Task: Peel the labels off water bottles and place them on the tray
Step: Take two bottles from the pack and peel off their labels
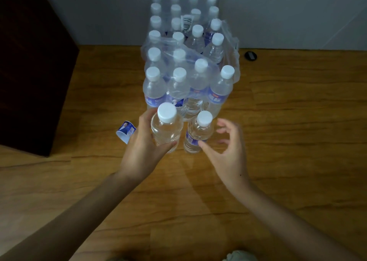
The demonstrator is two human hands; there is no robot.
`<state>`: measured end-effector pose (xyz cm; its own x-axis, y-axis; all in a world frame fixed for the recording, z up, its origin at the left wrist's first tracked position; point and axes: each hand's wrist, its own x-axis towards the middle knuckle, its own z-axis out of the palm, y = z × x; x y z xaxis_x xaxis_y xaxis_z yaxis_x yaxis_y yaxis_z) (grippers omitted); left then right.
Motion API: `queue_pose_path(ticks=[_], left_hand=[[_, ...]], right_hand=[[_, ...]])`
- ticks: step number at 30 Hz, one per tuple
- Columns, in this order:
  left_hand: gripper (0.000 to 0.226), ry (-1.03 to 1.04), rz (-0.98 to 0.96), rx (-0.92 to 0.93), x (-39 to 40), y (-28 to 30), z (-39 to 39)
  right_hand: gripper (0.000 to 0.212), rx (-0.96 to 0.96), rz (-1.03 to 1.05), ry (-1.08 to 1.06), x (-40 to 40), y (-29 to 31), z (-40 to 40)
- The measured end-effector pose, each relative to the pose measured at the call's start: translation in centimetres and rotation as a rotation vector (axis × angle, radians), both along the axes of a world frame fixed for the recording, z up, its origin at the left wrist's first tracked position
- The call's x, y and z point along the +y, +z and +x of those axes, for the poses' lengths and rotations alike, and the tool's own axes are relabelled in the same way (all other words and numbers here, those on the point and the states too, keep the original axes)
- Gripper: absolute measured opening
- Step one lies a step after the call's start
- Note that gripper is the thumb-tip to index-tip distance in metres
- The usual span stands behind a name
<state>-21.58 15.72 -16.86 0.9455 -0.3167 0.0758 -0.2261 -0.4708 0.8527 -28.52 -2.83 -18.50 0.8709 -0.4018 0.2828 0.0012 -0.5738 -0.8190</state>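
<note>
Landmark: shrink-wrapped pack of water bottles [184, 48], standing on the wood-grain floor [288, 121] against a pale wall [99, 12]; the plastic wrap [228, 38] is torn open and loose at the near end and right side.
Pack contents: white-capped bottles in rows; most carry blue labels, seen clearly on the near row.
Left hand: left hand [142, 147] grips a bare bottle [166, 127] just in front of the pack's near-left corner, fingers behind it and thumb across its lower front.
Bare bottle: clear, white cap, no label on the side in view; cannot tell whether it stands on the floor or is lifted.
Right hand: right hand [228, 149] holds nothing, fingers spread and loosely curved, blurred; thumb tip is at or just short of the labelled bottle, contact unclear.
Labelled bottle [196, 133]: upright on the floor in front of the pack, just right of the bare bottle, a blue label band around its middle.
Hands: apart, one bottle each side between them.
Peeled label [126, 130]: curled blue and white strip lying on the floor, left of the pack's near end, just beyond the left hand.
Dark cabinet [29, 62]: left of the pack, well apart.
Small black disc [250, 56]: on the floor right of the pack, near the wall.
Tray: cannot tell where it is.
</note>
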Motion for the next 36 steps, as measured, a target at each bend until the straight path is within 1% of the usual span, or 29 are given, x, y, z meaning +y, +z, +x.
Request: queue_pose_path(ticks=[3,5,7,10,15,17,19,21,26,27,28,29,30,32,36], left_hand=[[0.08,0.0,0.036,0.049,-0.3,-2.0,-0.1],[0.079,0.0,0.066,0.08,-0.4,-3.0,-0.1],[0.079,-0.001,0.076,0.088,-0.2,-3.8,0.1],[0.083,0.01,0.061,0.102,0.1,-4.1,0.6],[0.085,-0.015,0.045,0.153,0.2,-4.4,0.7],[0.092,-0.011,0.035,0.161,0.1,-4.4,0.6],[0.107,-0.013,0.024,0.137,0.0,-3.7,0.4],[0.112,-0.023,0.05,0.035,-0.2,-2.6,-0.1],[0.086,-0.152,0.132,-0.451,-0.9,0.3,-0.6],[0.082,-0.193,0.131,-0.505,-1.1,0.8,-0.6],[0.079,-0.231,0.122,-0.511,-1.5,1.5,-0.8],[0.078,-0.266,0.11,-0.464,-1.8,2.1,-1.0],[0.078,-0.293,0.101,-0.377,-2.2,2.9,-1.4],[0.078,-0.328,0.046,-0.158,-2.9,4.2,-2.2],[0.064,-0.362,-0.246,0.267,-4.0,5.1,-2.9]], right_hand=[[0.084,0.148,0.117,0.055,-0.7,-1.0,0.8],[0.088,0.214,0.197,0.106,-0.7,-1.5,1.3],[0.087,0.249,0.246,0.138,-0.7,-1.7,1.9],[0.081,0.259,0.265,0.156,-0.6,-1.8,2.6],[0.073,0.249,0.202,0.121,-0.7,-2.0,3.5],[0.071,0.25,0.198,0.109,-1.0,-1.8,3.5],[0.065,0.252,0.242,0.088,-1.3,-1.3,3.3],[0.061,0.258,0.315,0.086,-1.9,-0.4,3.0],[0.056,0.253,0.391,0.249,-3.4,4.0,2.9],[0.054,0.243,0.414,0.289,-3.6,5.0,2.9],[0.051,0.233,0.44,0.332,-3.8,5.9,3.0],[0.049,0.223,0.467,0.375,-3.9,6.7,3.1],[0.049,0.216,0.499,0.421,-4.1,7.5,3.1],[0.048,0.213,0.57,0.513,-4.3,8.7,3.2],[0.04,0.243,0.688,0.655,-4.6,10.0,3.4]])
